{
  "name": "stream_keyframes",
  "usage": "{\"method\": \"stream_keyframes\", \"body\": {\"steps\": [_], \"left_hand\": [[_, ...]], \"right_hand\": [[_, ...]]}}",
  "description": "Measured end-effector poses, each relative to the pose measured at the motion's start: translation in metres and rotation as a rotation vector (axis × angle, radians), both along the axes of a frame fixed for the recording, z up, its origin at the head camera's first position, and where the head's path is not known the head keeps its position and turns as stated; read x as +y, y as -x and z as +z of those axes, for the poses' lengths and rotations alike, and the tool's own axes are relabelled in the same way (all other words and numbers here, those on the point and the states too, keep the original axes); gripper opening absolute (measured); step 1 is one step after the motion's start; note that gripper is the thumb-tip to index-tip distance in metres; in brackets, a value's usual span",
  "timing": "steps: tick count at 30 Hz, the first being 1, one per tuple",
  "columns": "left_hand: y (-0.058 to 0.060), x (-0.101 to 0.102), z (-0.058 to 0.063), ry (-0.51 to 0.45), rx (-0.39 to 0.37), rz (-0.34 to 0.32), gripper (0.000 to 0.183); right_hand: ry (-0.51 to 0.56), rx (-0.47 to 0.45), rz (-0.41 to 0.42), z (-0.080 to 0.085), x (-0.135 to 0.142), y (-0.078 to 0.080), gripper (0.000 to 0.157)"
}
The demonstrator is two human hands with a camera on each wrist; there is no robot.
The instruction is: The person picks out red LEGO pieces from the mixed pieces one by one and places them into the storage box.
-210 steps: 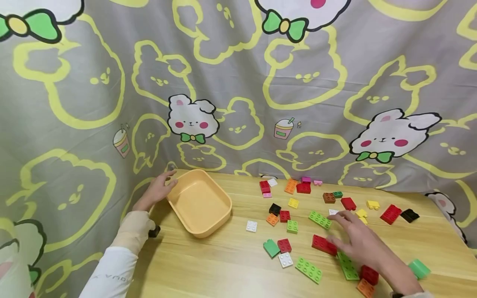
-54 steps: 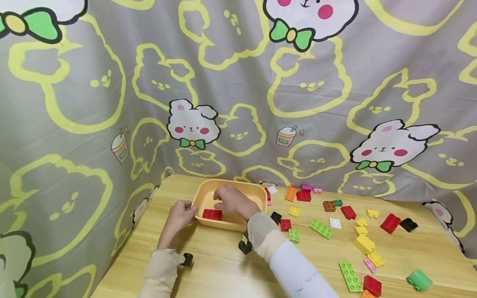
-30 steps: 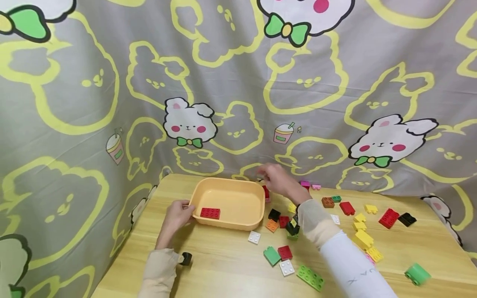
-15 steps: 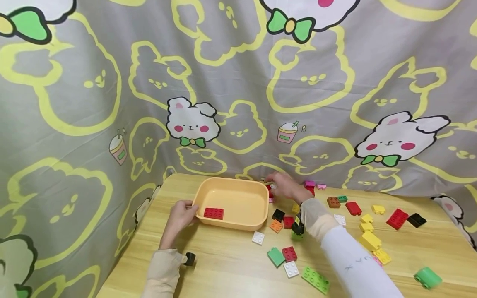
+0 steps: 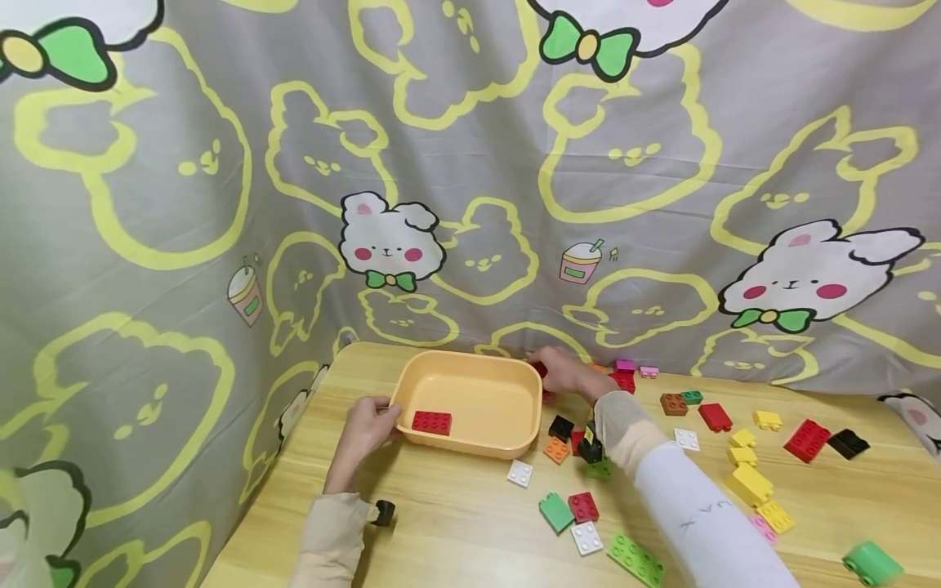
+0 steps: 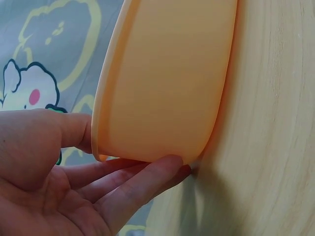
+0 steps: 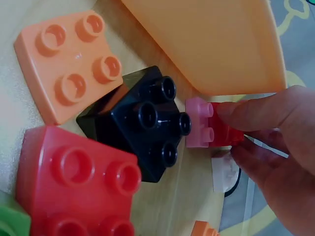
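Observation:
My left hand (image 5: 370, 425) grips the near left corner of a pale orange tray (image 5: 478, 445). In the left wrist view the thumb lies at the tray's rim and the other fingers rest against its outer wall. A red eight-stud toy brick (image 5: 431, 422) lies inside the tray. Just beyond the tray's right end, my right hand (image 5: 564, 372) pinches another red toy brick (image 7: 226, 130) between thumb and fingers. A pink brick (image 7: 198, 122) sits against that red one, and a white brick (image 7: 222, 172) lies beside the fingers.
Near the tray's right side lie a black brick (image 5: 561, 428), an orange brick (image 5: 556, 450) and a white brick (image 5: 519, 474). Several more bricks spread rightward, among them yellow (image 5: 750, 485) and green (image 5: 871, 563) ones. A patterned curtain (image 5: 470, 163) hangs behind the table.
Since the oldest frame the tray has been turned sideways and a red brick has come into it. My right hand moved from the tray to the bricks on its right, and now pinches a red one.

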State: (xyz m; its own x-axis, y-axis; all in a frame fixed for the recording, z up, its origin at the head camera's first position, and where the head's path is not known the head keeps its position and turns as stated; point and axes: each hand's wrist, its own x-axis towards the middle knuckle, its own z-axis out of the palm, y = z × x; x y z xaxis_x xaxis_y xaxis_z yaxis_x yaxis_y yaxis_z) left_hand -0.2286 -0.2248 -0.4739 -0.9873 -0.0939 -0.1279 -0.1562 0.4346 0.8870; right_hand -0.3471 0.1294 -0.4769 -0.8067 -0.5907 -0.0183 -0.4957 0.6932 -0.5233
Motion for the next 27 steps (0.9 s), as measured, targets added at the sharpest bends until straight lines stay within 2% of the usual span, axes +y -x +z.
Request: {"method": "stream_keyframes", "body": {"steps": [5,13,19,23,27], "left_hand": [[0.002,0.002,-0.001,0.009,0.009,0.005,0.034],[0.002,0.001,-0.003,0.015,0.012,0.009,0.034],[0.003,0.002,-0.002,0.02,0.016,0.007,0.033],[0.001,0.002,-0.002,0.024,0.004,0.011,0.034],[0.0,0.002,0.0,0.029,0.002,0.008,0.034]], "right_hand": [[-0.03,-0.047,0.007,0.004,0.003,-0.001,0.047],[-0.114,-0.015,0.052,0.01,0.004,-0.004,0.033],[-0.148,0.094,0.093,0.009,0.007,-0.005,0.021],[-0.143,0.146,0.114,0.005,0.009,-0.007,0.022],[-0.146,0.149,0.11,0.006,0.01,-0.01,0.027]]}}
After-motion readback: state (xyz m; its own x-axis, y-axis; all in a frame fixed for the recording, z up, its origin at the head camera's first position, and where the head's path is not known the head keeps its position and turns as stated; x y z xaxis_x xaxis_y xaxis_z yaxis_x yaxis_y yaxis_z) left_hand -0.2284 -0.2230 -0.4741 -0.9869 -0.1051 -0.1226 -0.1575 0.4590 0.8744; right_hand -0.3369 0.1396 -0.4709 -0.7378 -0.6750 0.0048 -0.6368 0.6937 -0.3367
